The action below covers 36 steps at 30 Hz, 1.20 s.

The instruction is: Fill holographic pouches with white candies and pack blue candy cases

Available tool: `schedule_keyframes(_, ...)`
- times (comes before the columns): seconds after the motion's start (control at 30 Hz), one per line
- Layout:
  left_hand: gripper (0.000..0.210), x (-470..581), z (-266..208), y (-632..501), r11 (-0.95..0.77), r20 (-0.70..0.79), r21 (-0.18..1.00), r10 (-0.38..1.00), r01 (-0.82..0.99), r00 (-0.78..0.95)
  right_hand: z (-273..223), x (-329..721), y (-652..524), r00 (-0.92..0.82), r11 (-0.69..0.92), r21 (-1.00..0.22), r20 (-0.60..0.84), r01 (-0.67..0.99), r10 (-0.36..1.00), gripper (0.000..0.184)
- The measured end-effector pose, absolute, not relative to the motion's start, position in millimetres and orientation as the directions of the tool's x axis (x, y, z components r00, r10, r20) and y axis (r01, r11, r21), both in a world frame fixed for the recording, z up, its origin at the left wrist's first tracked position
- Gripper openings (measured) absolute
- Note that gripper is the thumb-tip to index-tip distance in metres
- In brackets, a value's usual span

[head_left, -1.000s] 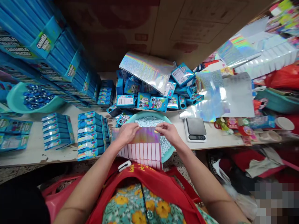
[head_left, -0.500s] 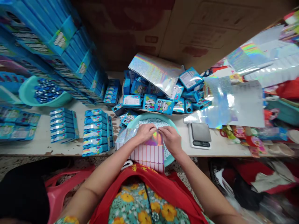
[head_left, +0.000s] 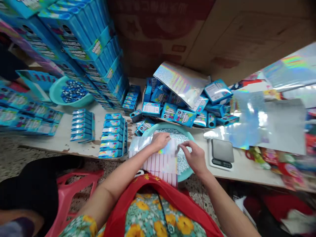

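Beneath left hand [head_left: 160,141], gridded sheet [head_left: 161,166] partly hidden.

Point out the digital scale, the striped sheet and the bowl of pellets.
Digital scale [head_left: 223,150]: head view, on its weighing plate.
Striped sheet [head_left: 158,165]: head view, on its striped area.
Bowl of pellets [head_left: 163,125]: head view, on its far rim.

The sheet [head_left: 141,143] is silvery with rainbow sheen, its pale strips [head_left: 171,179] edged pink; bowl [head_left: 185,176] turquoise, pellets [head_left: 183,162] pale blue, boxes [head_left: 184,117] blue, apron [head_left: 122,204] red, shirt [head_left: 150,220] teal with yellow flowers [head_left: 135,231].
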<state>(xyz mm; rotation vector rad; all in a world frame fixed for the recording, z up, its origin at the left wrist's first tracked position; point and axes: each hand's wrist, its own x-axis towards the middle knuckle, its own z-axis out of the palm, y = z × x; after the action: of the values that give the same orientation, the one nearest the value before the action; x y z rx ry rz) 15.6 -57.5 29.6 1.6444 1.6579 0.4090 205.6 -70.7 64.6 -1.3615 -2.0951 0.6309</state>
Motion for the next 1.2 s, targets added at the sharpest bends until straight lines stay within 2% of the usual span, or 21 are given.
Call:
schedule_keyframes(0.1,0.030,10.2,27.9,-56.8,0.135,-0.255,0.732,0.963,0.668,0.085,93.3,203.5,-57.1,-0.199,0.171,-0.800,0.066,0.575,0.978,0.020)
schedule_keyframes(0.17,0.037,5.2,36.1,-58.5,0.110,-0.175,0.871,0.980,0.479,0.093,106.9,196.4,-49.7,-0.198,0.106,-0.861,0.007,0.497,0.980,0.023)
schedule_keyframes(0.23,0.045,0.2,49.3,-61.6,0.070,-0.094,0.981,0.988,0.184,0.125,115.4,184.7,-45.8,-0.228,0.064,-0.908,-0.035,0.414,0.973,0.024)
schedule_keyframes(0.3,0.048,-5.9,63.4,-65.4,0.094,-0.087,0.995,0.980,-0.032,0.180,120.3,169.5,-45.3,-0.253,0.035,-0.941,-0.055,0.336,0.966,0.025)
schedule_keyframes(0.37,0.033,-16.8,76.6,-69.9,0.170,-0.150,0.980,0.971,-0.099,0.186,123.1,151.0,-46.6,-0.260,0.010,-0.961,-0.065,0.278,0.963,0.025)
schedule_keyframes(0.43,0.022,-37.1,89.9,-76.9,0.196,-0.187,0.978,0.975,-0.070,0.122,123.9,127.8,-48.4,-0.244,-0.009,-0.968,-0.072,0.251,0.967,0.024)
schedule_keyframes(0.57,0.021,-107.9,117.6,-105.6,0.174,-0.157,0.963,0.983,0.206,-0.098,117.2,57.5,-55.6,-0.200,0.089,-0.951,0.028,0.298,0.979,0.024)
schedule_keyframes(0.67,0.022,-172.6,126.8,-134.2,0.262,-0.191,0.904,0.954,0.338,-0.231,103.9,-12.0,-66.8,-0.295,0.135,-0.957,0.056,0.256,0.954,0.024)
schedule_keyframes(0.77,0.021,-228.4,118.1,-152.1,0.319,-0.197,0.869,0.924,0.378,-0.328,84.0,-76.1,-75.4,-0.343,0.152,-0.958,0.062,0.242,0.937,0.023)
schedule_keyframes(0.93,0.018,-276.3,86.7,-148.9,0.323,-0.158,0.788,0.929,0.524,-0.335,52.7,-130.3,-75.6,-0.263,0.159,-0.895,0.049,0.417,0.964,0.017)
schedule_keyframes(1.1,0.018,-279.7,58.9,-140.9,0.316,-0.184,0.862,0.924,0.397,-0.335,37.9,-136.7,-72.3,-0.259,0.192,-0.895,0.090,0.403,0.962,0.012)
schedule_keyframes(1.2,0.018,-271.0,44.9,-138.5,0.366,-0.251,0.900,0.879,0.235,-0.406,32.0,-137.4,-70.5,-0.208,0.093,-0.932,0.019,0.350,0.978,0.025)
